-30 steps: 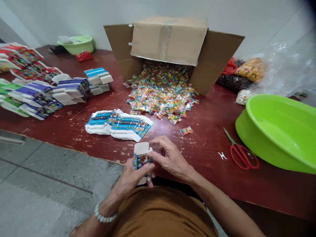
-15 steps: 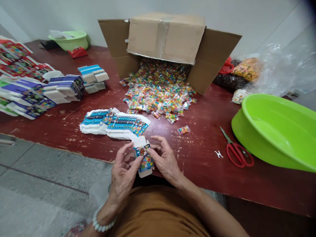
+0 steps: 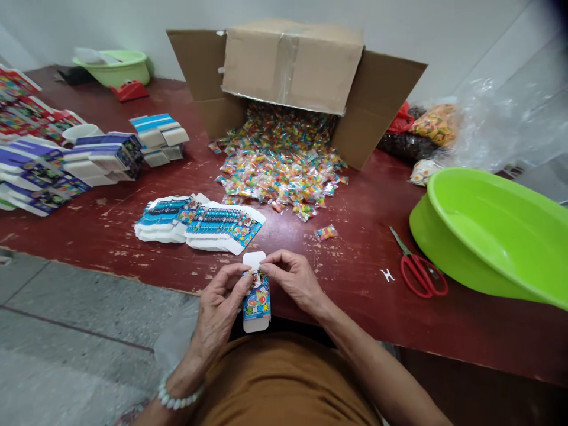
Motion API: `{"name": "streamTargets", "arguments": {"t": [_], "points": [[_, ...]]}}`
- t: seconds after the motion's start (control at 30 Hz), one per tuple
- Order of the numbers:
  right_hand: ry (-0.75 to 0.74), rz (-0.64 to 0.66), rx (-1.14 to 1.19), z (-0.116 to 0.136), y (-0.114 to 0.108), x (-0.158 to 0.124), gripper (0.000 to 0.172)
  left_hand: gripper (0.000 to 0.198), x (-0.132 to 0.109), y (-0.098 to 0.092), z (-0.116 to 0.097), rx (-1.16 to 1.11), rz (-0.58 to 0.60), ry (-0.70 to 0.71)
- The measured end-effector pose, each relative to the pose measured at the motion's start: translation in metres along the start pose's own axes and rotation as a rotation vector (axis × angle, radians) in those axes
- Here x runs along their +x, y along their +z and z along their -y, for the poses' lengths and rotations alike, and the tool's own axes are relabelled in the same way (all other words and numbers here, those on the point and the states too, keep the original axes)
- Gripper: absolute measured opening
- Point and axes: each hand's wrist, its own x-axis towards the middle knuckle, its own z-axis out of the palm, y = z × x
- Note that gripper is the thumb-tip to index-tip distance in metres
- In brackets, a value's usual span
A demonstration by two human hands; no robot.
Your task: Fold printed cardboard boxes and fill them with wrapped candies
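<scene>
A small blue printed carton (image 3: 257, 302) is held upright near the table's front edge, its white flaps standing out at top and bottom. My left hand (image 3: 222, 302) pinches its upper left side between thumb and fingers. At the upper right, the thumb and forefinger of my right hand (image 3: 295, 281) close on the carton beside its top flap. Just beyond the hands lie two rows of flattened blue cartons (image 3: 213, 225). A heap of wrapped candies (image 3: 279, 171) spills from a big cardboard box (image 3: 293, 68), and one wrapped candy (image 3: 326, 232) lies apart.
Red-handled scissors (image 3: 421, 275) and a white scrap (image 3: 387, 275) lie at right beside a large green basin (image 3: 497, 236). Stacked cartons (image 3: 102, 157) stand at left, with a red tape dispenser (image 3: 129, 91) and green bowl (image 3: 115, 70) behind. Plastic bags (image 3: 483, 130) lie at back right.
The carton has turned more upright and sits slightly lower between my hands. My right fingers have drawn together into a pinch at its top. The whole view has shifted slightly.
</scene>
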Motion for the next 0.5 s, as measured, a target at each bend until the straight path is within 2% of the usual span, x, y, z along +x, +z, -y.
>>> {"name": "streamTargets", "arguments": {"t": [0.07, 0.13, 0.23, 0.33, 0.4, 0.5], "points": [[-0.067, 0.035, -0.132, 0.0008, -0.0009, -0.0012, 0.018, 0.034, 0.0002, 0.0007, 0.0003, -0.015, -0.003, 0.001], [-0.069, 0.063, -0.177, 0.0007, -0.0015, -0.0015, 0.017, 0.034, -0.0001, 0.0010, 0.0012, -0.014, 0.014, -0.006], [0.018, 0.062, -0.024, 0.0005, -0.0027, 0.0014, 0.019, 0.031, -0.0008, 0.0018, 0.0020, -0.001, 0.043, 0.006], [0.109, 0.144, 0.182, 0.0027, -0.0056, 0.0052, 0.037, 0.033, -0.0017, 0.0034, 0.0006, 0.006, 0.060, 0.049], [0.122, 0.211, 0.183, 0.0047, -0.0080, 0.0059, 0.035, 0.044, -0.0021, 0.0042, -0.0011, -0.010, 0.050, 0.050], [0.031, 0.180, 0.105, 0.0048, -0.0096, 0.0036, 0.023, 0.074, -0.0026, 0.0045, -0.0044, -0.111, 0.038, -0.057]]}}
